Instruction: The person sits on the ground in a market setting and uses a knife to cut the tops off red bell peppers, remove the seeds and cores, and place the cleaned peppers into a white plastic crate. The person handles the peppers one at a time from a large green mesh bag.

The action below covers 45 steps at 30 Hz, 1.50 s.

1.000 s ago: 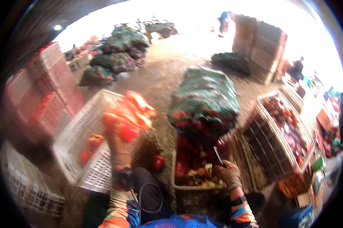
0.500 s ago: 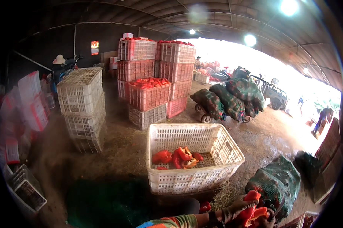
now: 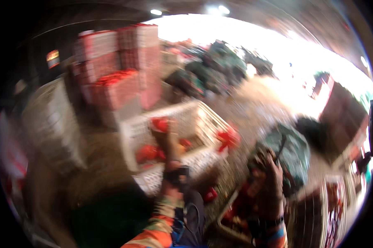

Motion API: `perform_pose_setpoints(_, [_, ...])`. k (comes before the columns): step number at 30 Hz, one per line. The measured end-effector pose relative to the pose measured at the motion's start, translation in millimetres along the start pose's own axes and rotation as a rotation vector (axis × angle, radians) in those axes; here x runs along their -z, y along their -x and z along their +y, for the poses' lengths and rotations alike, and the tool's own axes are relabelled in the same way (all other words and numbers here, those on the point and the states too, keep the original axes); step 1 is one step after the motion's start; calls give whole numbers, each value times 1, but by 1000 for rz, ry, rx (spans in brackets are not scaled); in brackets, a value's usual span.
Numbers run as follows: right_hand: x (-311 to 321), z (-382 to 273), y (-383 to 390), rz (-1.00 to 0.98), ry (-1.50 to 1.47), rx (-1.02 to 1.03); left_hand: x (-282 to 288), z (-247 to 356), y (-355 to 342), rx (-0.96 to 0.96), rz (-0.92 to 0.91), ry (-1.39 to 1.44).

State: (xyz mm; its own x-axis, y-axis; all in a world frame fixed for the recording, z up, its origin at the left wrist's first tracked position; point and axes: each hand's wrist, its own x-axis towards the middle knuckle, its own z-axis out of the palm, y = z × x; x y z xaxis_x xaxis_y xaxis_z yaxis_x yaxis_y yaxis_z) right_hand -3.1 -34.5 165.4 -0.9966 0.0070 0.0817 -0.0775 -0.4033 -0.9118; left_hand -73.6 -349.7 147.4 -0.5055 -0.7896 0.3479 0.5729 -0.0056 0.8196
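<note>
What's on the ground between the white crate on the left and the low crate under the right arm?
One red pepper, blurred, lies between the white crate and the low crate, as the head view shows.

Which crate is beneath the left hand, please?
The white crate between the stacked red crates and the green net bag; only it has the left hand above.

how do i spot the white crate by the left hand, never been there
Start at the tall stack of reddish crates in the upper left. In front of it, nearer the person, the white crate sits beneath the left hand. Unlike the heaped reddish crate behind it, this one is pale and shows just a few red peppers inside.
</note>
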Motion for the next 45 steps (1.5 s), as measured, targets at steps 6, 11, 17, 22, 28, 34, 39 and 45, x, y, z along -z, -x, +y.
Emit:
perform_pose_setpoints(6, [106, 25, 56, 492, -344, -120, -29, -11, 111, -34, -157, 45])
perform_pose_setpoints(11, [238, 65, 146, 733, -784, -113, -66, -123, 277, 678, -798, 34])
perform_pose_setpoints(17, [238, 68, 172, 1020, -850, -33, -46, -248, 439, 998, -1440, -387])
perform_pose_setpoints(22, [258, 121, 179, 998, -888, -269, -72, -252, 502, 302, -1278, -649])
perform_pose_setpoints(28, [280, 147, 172, 1057, -881, -310, -71, -281, 547, 394, -1383, -558])
perform_pose_setpoints(34, [275, 150, 178, 1105, -862, -389, -34, -283, 526, 651, -1764, -460])
perform_pose_setpoints(39, [273, 147, 183, 1037, -814, -406, -11, -258, 499, 688, -1885, -376])
perform_pose_setpoints(45, [258, 135, 195, 1010, -736, -430, 0, -253, 468, 711, -1937, -350])
